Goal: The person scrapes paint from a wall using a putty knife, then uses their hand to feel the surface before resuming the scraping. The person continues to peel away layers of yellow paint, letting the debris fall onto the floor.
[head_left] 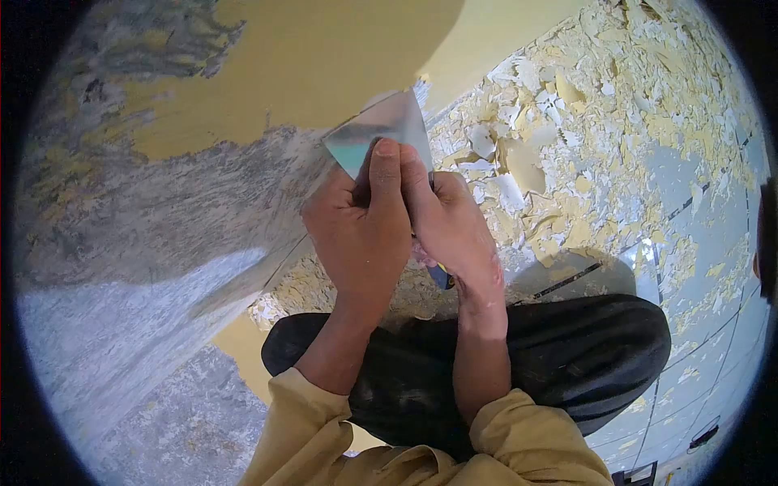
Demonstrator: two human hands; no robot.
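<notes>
A scraper (pixel 412 121) with a wide shiny metal blade is gripped between my two hands. Its blade edge meets the yellow paint (pixel 324 65) on the wall, near the bottom of the painted area. My left hand (pixel 361 231) is closed around the blade's lower part, thumb pressed on the metal. Beside it, my right hand (pixel 458 223) is closed on the scraper too, its thumb next to the left one. The dark handle end shows below the right hand; most of the handle is hidden by my fingers.
Bare grey wall (pixel 162 219) with scrape marks spreads at the left, below the yellow paint. Yellow and white paint flakes (pixel 559 138) cover much of the tiled floor (pixel 697 243) at the right. My knees in dark trousers (pixel 583 348) are bent close below my hands.
</notes>
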